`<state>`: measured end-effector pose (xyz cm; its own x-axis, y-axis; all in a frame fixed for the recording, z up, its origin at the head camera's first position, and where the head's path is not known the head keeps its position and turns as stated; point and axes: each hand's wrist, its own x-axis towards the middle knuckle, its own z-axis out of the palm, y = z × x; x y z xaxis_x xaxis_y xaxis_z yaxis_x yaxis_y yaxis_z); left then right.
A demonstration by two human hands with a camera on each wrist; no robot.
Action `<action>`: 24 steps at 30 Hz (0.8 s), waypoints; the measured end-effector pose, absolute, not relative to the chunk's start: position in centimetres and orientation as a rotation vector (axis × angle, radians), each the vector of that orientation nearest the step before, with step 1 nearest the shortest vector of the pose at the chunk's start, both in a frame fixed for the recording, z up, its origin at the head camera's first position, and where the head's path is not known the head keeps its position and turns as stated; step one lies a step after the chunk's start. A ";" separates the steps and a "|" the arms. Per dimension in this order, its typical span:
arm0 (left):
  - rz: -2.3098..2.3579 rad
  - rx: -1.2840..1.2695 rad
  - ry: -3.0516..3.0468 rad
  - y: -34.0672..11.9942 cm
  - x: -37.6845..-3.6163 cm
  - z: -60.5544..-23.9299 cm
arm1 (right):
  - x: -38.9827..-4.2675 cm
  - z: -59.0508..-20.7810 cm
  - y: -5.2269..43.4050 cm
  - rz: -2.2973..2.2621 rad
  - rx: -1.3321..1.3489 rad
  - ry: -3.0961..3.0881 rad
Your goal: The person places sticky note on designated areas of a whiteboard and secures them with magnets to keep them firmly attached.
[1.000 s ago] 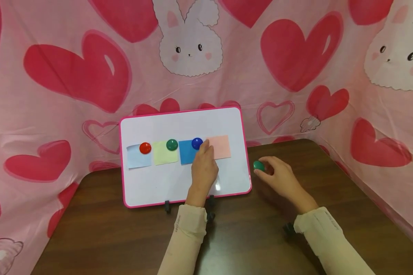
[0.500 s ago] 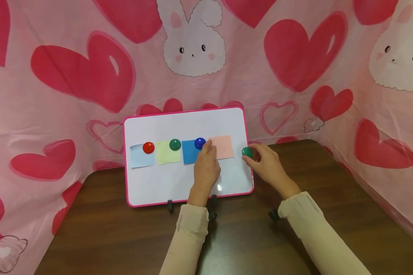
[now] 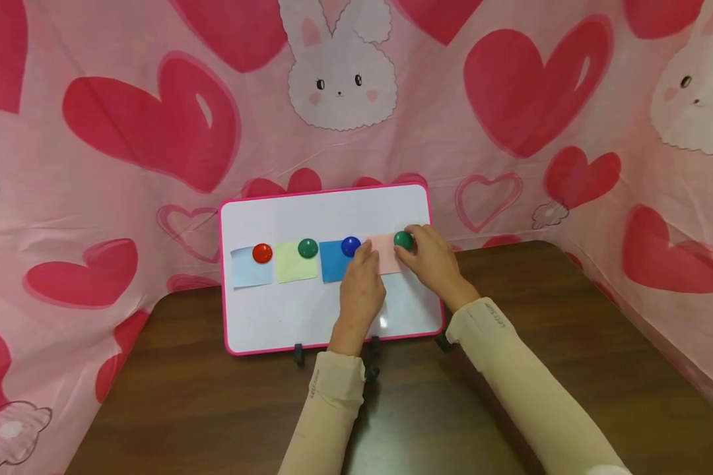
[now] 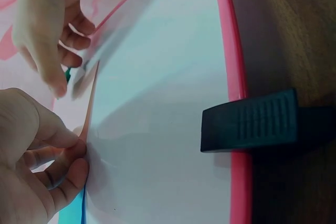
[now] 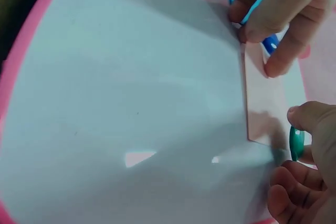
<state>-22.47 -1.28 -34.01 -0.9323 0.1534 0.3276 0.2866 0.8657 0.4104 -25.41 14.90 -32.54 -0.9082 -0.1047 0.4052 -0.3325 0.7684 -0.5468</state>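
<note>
My right hand (image 3: 435, 262) pinches a round green magnet (image 3: 402, 240) between thumb and fingers, at the upper right corner of a pink sticky note (image 3: 387, 256). In the right wrist view the magnet (image 5: 296, 142) is edge-on; whether it touches the note I cannot tell. With curled thumb and fingers, my left hand (image 3: 361, 293) holds the note's left edge at the whiteboard (image 3: 273, 316). Left of it, a blue magnet (image 3: 350, 247) sits on a blue note (image 3: 334, 262), another green magnet (image 3: 307, 248) on a yellow-green note (image 3: 296, 268), and a red magnet (image 3: 262, 253) on a pale blue note (image 3: 249, 272).
The pink-framed board leans back on a brown wooden table (image 3: 184, 396). Black clips (image 3: 299, 354) grip its lower edge, one large clip (image 4: 249, 121) showing close up. Behind hangs a pink cloth (image 3: 428, 119) printed with hearts and rabbits.
My right hand has carried the green magnet leftward and up, from beside the board's right edge to the pink note's upper right corner. My left hand stays at the note's left edge.
</note>
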 end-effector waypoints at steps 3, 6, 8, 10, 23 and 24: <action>-0.681 -0.332 -2.752 -1.0 -22.4 -34.0 | -25.7 -32.5 14.6 0.895 0.324 -2.615; -0.692 -0.338 -2.745 -0.8 -22.3 -34.0 | -25.7 -32.7 14.5 0.867 0.315 -2.615; -0.694 -0.346 -2.743 -0.7 -22.2 -34.0 | -25.7 -32.9 14.4 0.833 0.309 -2.609; -0.689 -0.348 -2.741 -0.8 -22.2 -34.1 | -25.8 -33.1 14.2 0.802 0.312 -2.596; -0.752 -0.311 -2.646 -2.9 -22.3 -33.4 | -23.1 -33.5 13.8 0.814 0.317 -2.540; -0.742 -0.318 -2.622 -3.3 -22.2 -33.2 | -22.4 -33.6 13.9 0.805 0.315 -2.548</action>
<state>-22.16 -3.34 -33.19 -0.8960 0.1082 0.4306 0.3178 0.8337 0.4517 -22.45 13.91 -33.60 -0.8739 -0.0800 0.4795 -0.3409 0.8041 -0.4871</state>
